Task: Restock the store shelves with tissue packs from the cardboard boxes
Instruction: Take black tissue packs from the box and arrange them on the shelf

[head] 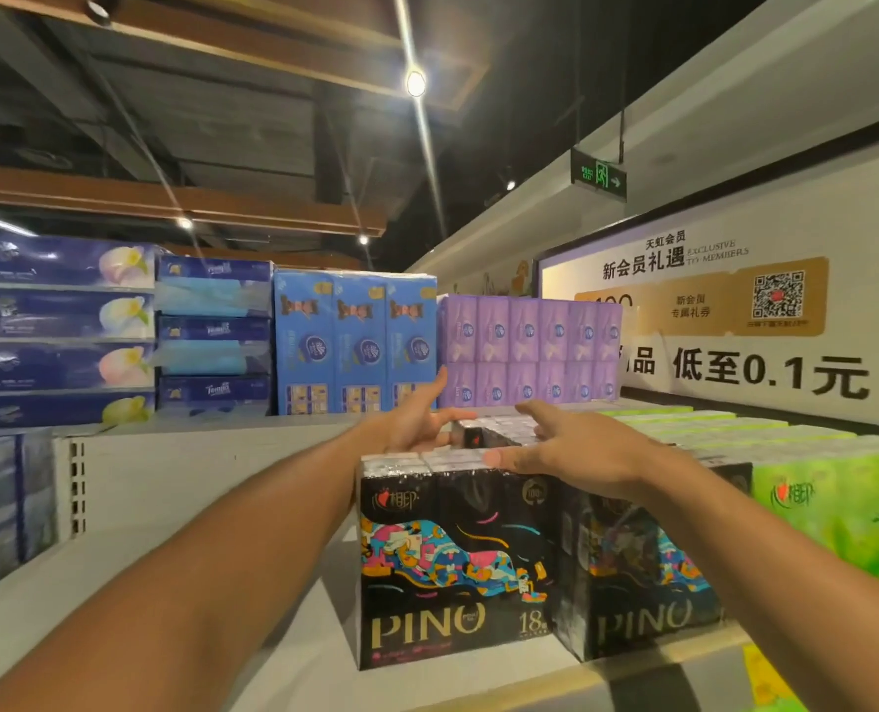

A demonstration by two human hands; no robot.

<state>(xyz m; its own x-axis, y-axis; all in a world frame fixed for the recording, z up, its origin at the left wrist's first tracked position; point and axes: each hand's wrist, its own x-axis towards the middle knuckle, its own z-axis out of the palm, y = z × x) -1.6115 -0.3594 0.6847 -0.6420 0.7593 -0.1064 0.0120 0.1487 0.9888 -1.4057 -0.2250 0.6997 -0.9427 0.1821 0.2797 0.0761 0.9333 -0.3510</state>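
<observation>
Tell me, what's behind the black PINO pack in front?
Behind the front black PINO pack sits another black pack, between the left hand and right hand. Its lower part is hidden.

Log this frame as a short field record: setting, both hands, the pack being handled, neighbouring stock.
setting: grey store shelf, seen from the head camera
left hand: open, fingers straight, at the left end of a small black tissue pack
right hand: open, fingers spread at that pack's right side
below: two black PINO tissue packs side by side
right: green tissue packs
behind: purple tissue packs, blue tissue packs
cardboard boxes: not in view
</observation>
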